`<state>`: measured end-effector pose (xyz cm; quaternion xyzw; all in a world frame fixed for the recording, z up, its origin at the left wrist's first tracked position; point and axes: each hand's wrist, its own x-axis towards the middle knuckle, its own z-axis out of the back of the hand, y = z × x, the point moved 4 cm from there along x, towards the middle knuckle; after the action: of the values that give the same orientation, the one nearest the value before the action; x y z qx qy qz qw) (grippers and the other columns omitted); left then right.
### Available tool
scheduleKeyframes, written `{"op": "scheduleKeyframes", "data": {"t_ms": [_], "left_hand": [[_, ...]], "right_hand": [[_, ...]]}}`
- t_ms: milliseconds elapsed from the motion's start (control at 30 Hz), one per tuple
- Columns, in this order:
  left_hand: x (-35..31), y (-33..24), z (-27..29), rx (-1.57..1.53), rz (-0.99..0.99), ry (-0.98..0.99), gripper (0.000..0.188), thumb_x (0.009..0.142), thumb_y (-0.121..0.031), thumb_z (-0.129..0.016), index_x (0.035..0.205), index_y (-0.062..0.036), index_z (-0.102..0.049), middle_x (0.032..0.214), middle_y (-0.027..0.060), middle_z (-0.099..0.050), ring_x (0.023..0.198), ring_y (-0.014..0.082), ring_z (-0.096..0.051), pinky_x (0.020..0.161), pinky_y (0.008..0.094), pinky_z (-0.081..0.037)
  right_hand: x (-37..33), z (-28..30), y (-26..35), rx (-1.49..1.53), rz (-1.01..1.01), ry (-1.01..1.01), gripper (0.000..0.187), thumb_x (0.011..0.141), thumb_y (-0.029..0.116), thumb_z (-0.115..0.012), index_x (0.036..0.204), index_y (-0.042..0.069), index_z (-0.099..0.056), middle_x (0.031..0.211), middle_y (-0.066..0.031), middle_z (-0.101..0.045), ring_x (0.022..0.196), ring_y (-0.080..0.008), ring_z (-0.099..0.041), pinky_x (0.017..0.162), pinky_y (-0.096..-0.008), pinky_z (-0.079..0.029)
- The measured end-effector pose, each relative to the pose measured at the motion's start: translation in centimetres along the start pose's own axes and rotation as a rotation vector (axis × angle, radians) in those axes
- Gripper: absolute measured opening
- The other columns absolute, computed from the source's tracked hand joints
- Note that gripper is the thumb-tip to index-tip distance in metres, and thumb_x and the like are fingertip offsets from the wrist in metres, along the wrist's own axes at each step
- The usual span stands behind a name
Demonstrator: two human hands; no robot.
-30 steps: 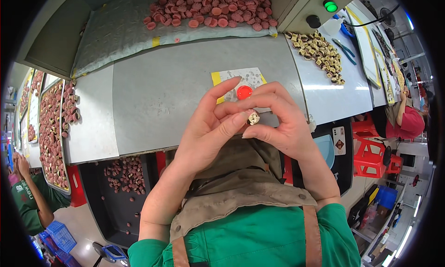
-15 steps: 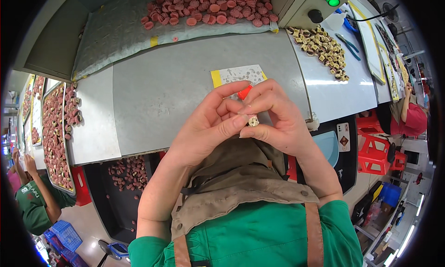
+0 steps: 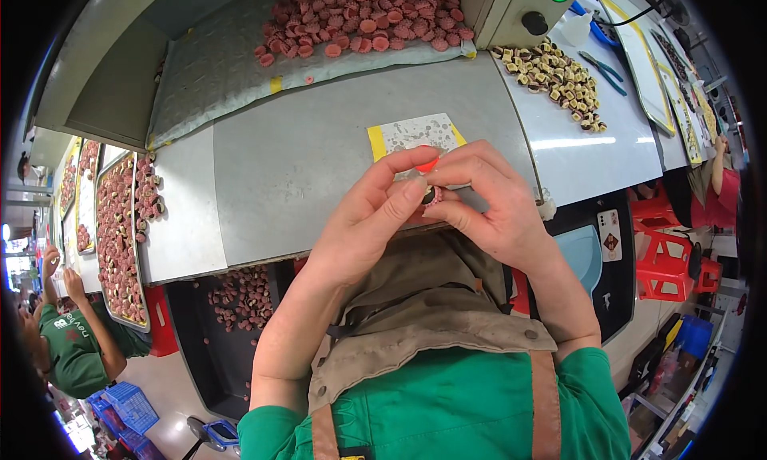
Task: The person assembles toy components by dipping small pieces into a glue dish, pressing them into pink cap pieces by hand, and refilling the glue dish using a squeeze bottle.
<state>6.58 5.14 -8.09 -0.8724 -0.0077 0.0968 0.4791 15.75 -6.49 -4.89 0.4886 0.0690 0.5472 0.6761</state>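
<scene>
Both hands meet above the front of the grey worktop. My left hand presses its thumb against a small pink and dark piece, its index finger arched over it. From the other side, my right hand pinches the same piece between thumb and fingers. Its inner part is mostly covered by the fingertips. Just beyond the fingers shows a bright red thing, partly hidden, whose kind I cannot make out. A white card with yellow edges lies behind the hands, grey spots on it.
Pink ridged cups are heaped at the back. Cream-and-brown pieces lie at the right beside pliers. A tray of filled pink pieces stands left, near a co-worker. A black bin sits below the worktop edge.
The view has shifted slightly. Between the fingers, a cream speckled face showed before; now a pink ridged side and dark part show. The fingers have shifted around the piece.
</scene>
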Motion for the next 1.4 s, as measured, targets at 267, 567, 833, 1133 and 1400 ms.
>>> {"op": "scheduleKeyframes", "data": {"t_ms": [267,567,833,1133,1400], "left_hand": [[-3.1,-2.1,1.8,0.808,-0.148,-0.241,0.031,0.087,-0.007,-0.062,0.117,-0.0044,-0.054,0.096,0.0048,-0.064,0.089,0.0129,-0.059,0.085,0.0269,-0.046],[-8.5,-11.8,17.2,2.164,-0.388,-0.998,0.025,0.087,-0.014,-0.058,0.111,-0.0064,-0.059,0.115,0.0144,-0.056,0.107,0.0319,-0.050,0.092,0.0435,-0.038],[4.5,-12.7,7.9,1.659,-0.563,-0.422,0.022,0.083,-0.015,-0.062,0.103,-0.0064,-0.060,0.103,0.0135,-0.061,0.095,0.0320,-0.057,0.079,0.0389,-0.046],[7.8,-11.1,7.8,1.580,-0.756,-0.433,0.016,0.082,-0.017,-0.063,0.096,-0.0088,-0.063,0.091,0.0095,-0.060,0.080,0.0255,-0.058,0.070,0.0348,-0.047],[1.0,-4.0,3.9,0.263,-0.081,-0.237,0.028,0.094,-0.018,-0.053,0.117,-0.0025,-0.057,0.098,0.0008,-0.059,0.086,0.0097,-0.056,0.074,0.0236,-0.045]], "right_hand": [[0.3,1.6,-1.8,-0.072,-0.020,0.089,0.029,0.075,0.012,-0.072,0.101,0.005,-0.061,0.098,-0.0095,-0.059,0.096,-0.0277,-0.056,0.085,-0.0370,-0.043],[3.5,11.1,-8.8,-0.733,-0.041,-0.136,0.018,0.080,0.007,-0.064,0.097,0.002,-0.062,0.096,-0.0107,-0.059,0.091,-0.0288,-0.057,0.080,-0.0360,-0.046],[4.1,10.1,-8.3,-0.958,-0.005,-0.036,0.014,0.078,0.005,-0.063,0.091,0.004,-0.058,0.091,-0.0102,-0.058,0.085,-0.0301,-0.055,0.076,-0.0389,-0.045],[0.5,6.1,-5.0,-0.230,-0.345,0.044,0.021,0.087,0.004,-0.057,0.108,0.004,-0.059,0.097,-0.0080,-0.055,0.078,-0.0163,-0.055,0.069,-0.0257,-0.045],[-1.9,7.5,-5.7,-0.372,-0.337,-0.076,0.019,0.085,0.005,-0.062,0.104,0.003,-0.061,0.096,-0.0068,-0.056,0.079,-0.0150,-0.056,0.069,-0.0251,-0.046]]}}
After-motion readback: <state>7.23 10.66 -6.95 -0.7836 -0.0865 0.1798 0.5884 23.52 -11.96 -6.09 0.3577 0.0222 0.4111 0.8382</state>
